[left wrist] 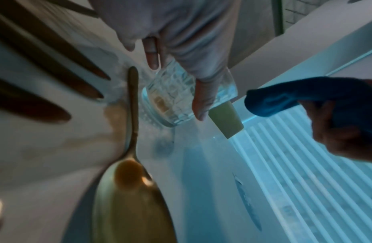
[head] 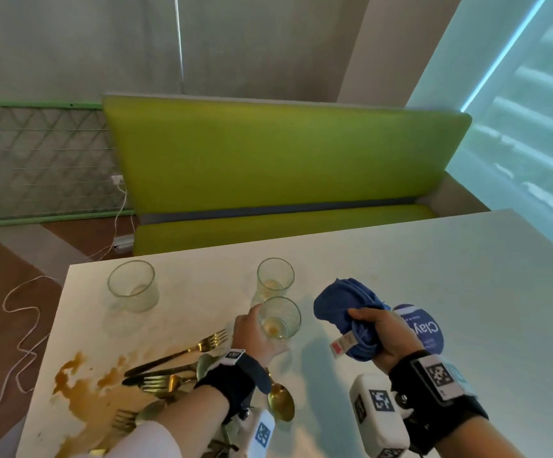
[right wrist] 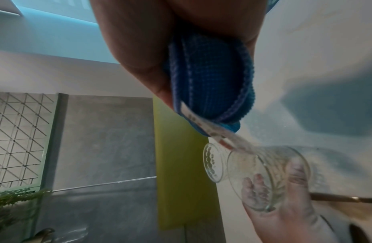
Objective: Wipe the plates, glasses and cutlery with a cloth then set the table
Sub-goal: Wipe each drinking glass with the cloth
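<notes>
My left hand (head: 257,335) grips a clear patterned glass (head: 279,318) with a brown residue at its bottom, lifted and tilted above the white table (head: 433,276). The same glass (left wrist: 176,97) shows in the left wrist view with my fingers (left wrist: 203,102) wrapped round it. My right hand (head: 379,332) clutches a bunched blue cloth (head: 347,307) with a white tag, just right of the glass. In the right wrist view the blue cloth (right wrist: 210,82) hangs just above the glass (right wrist: 262,177). Two more glasses (head: 133,285) (head: 274,276) stand farther back. Gold forks and spoons (head: 182,365) lie in a pile under my left wrist.
A brown spill (head: 80,385) stains the table's near left corner. A gold spoon (head: 280,403) lies beside my left wrist. A round blue label (head: 425,328) shows behind my right hand. A green bench (head: 281,166) runs along the far side. A white cable (head: 20,325) trails on the floor.
</notes>
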